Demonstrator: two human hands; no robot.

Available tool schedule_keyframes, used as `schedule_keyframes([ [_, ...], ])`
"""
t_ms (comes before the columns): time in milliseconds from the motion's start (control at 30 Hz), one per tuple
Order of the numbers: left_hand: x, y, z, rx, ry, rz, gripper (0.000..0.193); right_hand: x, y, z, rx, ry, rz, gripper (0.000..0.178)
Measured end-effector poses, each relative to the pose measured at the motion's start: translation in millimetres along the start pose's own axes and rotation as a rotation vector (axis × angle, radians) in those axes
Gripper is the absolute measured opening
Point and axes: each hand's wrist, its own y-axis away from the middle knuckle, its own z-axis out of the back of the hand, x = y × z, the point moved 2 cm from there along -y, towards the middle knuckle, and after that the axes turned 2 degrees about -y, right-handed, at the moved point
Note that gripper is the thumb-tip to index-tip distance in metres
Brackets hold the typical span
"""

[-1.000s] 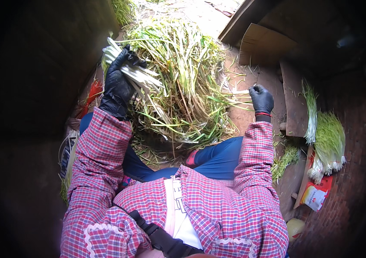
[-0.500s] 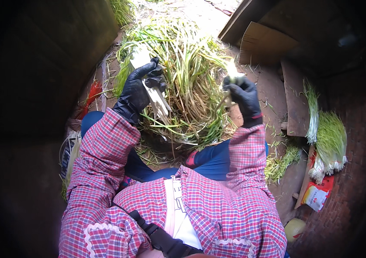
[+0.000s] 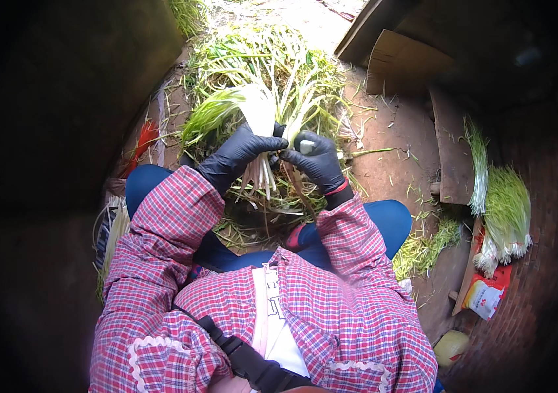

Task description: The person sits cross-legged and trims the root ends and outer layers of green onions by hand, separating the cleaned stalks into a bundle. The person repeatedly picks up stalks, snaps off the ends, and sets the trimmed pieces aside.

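Observation:
My left hand (image 3: 238, 157), in a black glove, closes round a bunch of white-stemmed green stalks (image 3: 256, 111) that look like chives. Their pale stem ends stick out below the fingers and the leaves droop to the left. Close beside it, my right hand (image 3: 318, 160), gloved too, pinches a few similar stalks (image 3: 294, 134). A small white piece (image 3: 306, 147) shows against the right glove; I cannot tell what it is. Both hands are over a loose heap of green and yellowed stalks (image 3: 279, 59) between my legs, and hide part of it.
Trimmed bundles of greens (image 3: 507, 209) lie to the right, beside a red and white packet (image 3: 486, 295). Cardboard (image 3: 400, 62) leans at the back right. Leaf scraps (image 3: 433, 249) lie by my right knee. Red strips (image 3: 141, 144) lie at the left.
My right hand has moved left, from the heap's right side to beside my left hand. The left hand has shifted slightly right and lower, and the held bunch now fans upward and left.

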Motion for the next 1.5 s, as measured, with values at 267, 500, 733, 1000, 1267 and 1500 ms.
schedule_keyframes([
  [267,13.6,-3.3,-0.7,-0.089,0.252,-0.075,0.026,-5.4,12.1,-18.7,-0.198,-0.252,0.015,0.009],
  [500,11.9,-1.4,-5.8,-0.121,0.217,-0.073,0.025,-0.6,13.1,-25.6,-0.302,0.286,0.321,0.005],
  [733,1.8,8.0,-0.9,-0.009,0.434,-0.024,0.023,6.0,19.6,-19.4,-0.450,0.050,0.195,0.008],
  [1000,-21.2,11.8,11.4,-0.023,0.524,-0.108,0.022,-10.8,21.5,75.2,-0.695,0.258,0.224,0.009],
  [1267,-25.1,7.5,21.2,-0.061,0.527,-0.128,0.019,-15.1,15.0,149.6,-0.289,1.509,-0.404,0.035],
  [1500,-18.2,12.0,6.5,-0.092,0.398,-0.074,0.025,-23.5,-18.3,45.5,-0.242,0.633,-0.134,0.034],
])
